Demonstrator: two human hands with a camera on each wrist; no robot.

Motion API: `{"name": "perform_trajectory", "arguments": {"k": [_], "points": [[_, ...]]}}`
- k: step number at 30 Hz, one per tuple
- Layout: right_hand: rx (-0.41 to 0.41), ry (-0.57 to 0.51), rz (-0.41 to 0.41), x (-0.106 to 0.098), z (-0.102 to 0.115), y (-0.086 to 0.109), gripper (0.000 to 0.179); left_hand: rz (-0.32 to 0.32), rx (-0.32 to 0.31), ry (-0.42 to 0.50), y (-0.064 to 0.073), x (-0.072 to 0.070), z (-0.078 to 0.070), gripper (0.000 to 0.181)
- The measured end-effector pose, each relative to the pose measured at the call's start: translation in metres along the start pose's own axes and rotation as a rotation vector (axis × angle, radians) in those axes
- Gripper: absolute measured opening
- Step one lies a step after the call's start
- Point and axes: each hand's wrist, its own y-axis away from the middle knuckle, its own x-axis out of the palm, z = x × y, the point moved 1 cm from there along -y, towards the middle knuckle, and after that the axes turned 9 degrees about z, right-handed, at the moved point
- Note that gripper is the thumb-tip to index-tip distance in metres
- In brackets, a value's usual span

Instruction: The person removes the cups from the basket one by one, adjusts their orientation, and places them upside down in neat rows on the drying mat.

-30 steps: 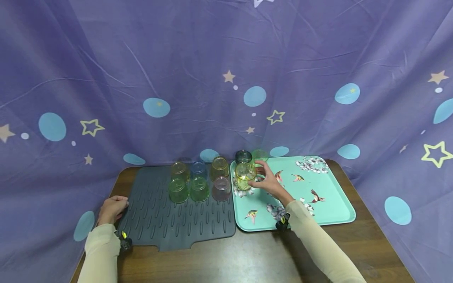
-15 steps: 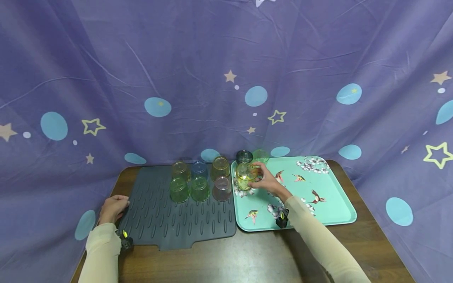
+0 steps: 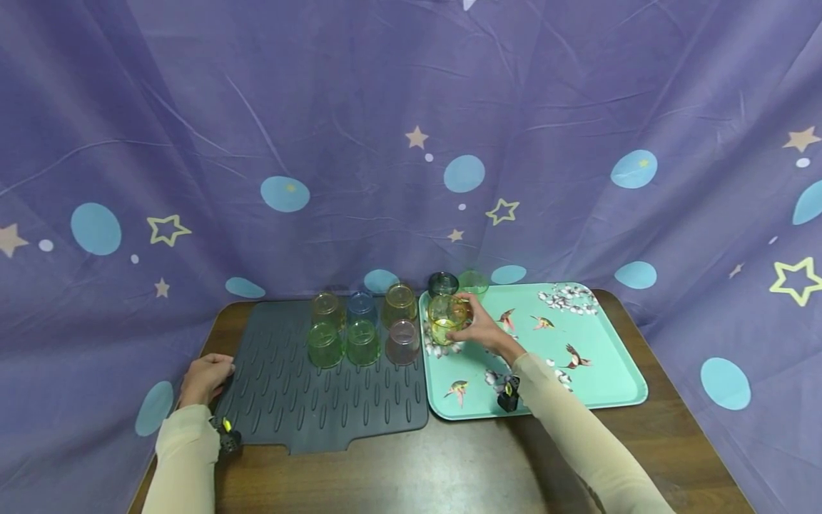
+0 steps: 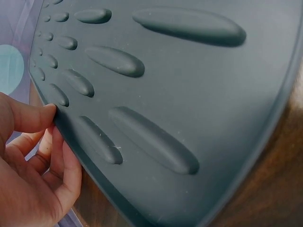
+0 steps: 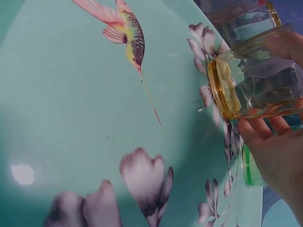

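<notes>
My right hand (image 3: 480, 328) grips a yellow drinking glass (image 3: 443, 318) low over the left part of a mint tray (image 3: 604, 357). In the right wrist view the glass's thick amber end (image 5: 222, 90) is close to the tray's printed flowers, with thumb and fingers on opposite sides of its wall. My left hand (image 3: 204, 378) is at the left edge of a dark grey ridged drying mat (image 3: 308, 414). The left wrist view has that hand (image 4: 38, 161) pinching the mat's edge, thumb tip at the rim and fingers curled below.
On the mat stand several tinted glasses: two amber (image 3: 327, 310), one blue (image 3: 362, 308), two green (image 3: 363, 344) and one pinkish (image 3: 403, 343). A dark glass (image 3: 443, 284) and a green glass (image 3: 474, 283) stand at the tray's back left. A purple curtain (image 3: 359, 107) hangs behind the table.
My right hand has closed in slightly around the yellow glass, and its wrist has shifted a little left. The glass stays about where it was; the left hand keeps its place.
</notes>
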Motion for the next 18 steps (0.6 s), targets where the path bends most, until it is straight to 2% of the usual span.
{"name": "perform_trajectory", "arguments": {"k": [14,18], "points": [[-0.004,-0.004,-0.027,0.0032,-0.0022,0.0015,0.089,-0.003,0.008,-0.013,0.0018,-0.0012,-0.0009,0.038],[-0.031,-0.012,-0.025,0.0038,0.0000,0.0063,0.088,0.000,0.014,-0.014,0.0018,-0.0021,-0.0004,0.038]]}}
